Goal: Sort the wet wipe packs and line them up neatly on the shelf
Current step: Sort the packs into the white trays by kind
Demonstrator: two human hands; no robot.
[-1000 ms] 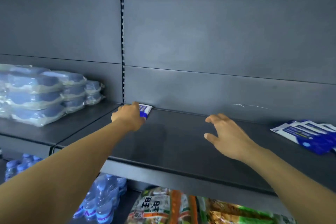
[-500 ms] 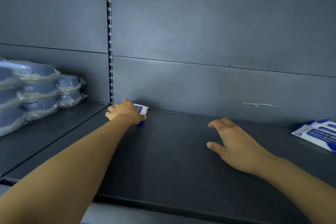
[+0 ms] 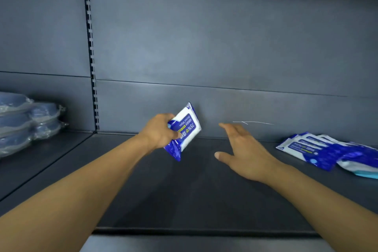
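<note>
Blue-white wipe pack gripped in left hand above shelf; right hand spread, empty

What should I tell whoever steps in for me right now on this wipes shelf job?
Left hand grips one blue-and-white wet wipe pack, lifted off the shelf and tilted, near the back panel.
Right hand is open, holds nothing, and hovers over the shelf.
A loose pile of wipe packs lies overlapping at the right end.
Done: no pack is lined up yet.
Left: set the held pack down, then sort and line up the pile.
</note>
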